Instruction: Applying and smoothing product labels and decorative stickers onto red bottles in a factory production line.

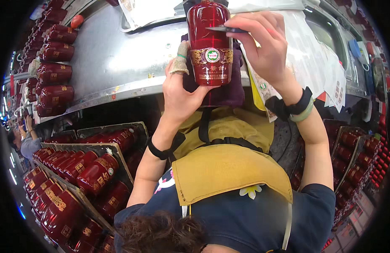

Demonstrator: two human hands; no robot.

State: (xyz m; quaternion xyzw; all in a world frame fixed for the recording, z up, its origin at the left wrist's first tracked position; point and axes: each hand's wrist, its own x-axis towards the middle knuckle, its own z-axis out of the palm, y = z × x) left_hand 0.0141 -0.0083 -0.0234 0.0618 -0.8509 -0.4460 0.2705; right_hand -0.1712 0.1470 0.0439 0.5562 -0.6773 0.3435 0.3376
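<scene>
A glossy dark red bottle [211, 40] with a gold-patterned band and a round white-and-green emblem lies on a dark purple cloth [231, 95] at the bench's near edge. My left hand [181, 90] grips its lower left side, thumb under the base; fabric finger covers [179, 64] sit on some of its fingers. Pinched in my right hand [266, 42] are slim dark tweezers [231, 29]. Their pointed tip reaches left over the bottle's upper face, at a faint mark on the glass. Whether the tip touches the glass, I cannot tell.
Red bottles [56, 74] line the metal bench [106, 55] at left. Crates of bottles [98, 173] stand low at left, and more bottles [351, 156] at right. Clear plastic and printed sheets [304, 59] cover the bench's right. Another person [28, 141] is at far left.
</scene>
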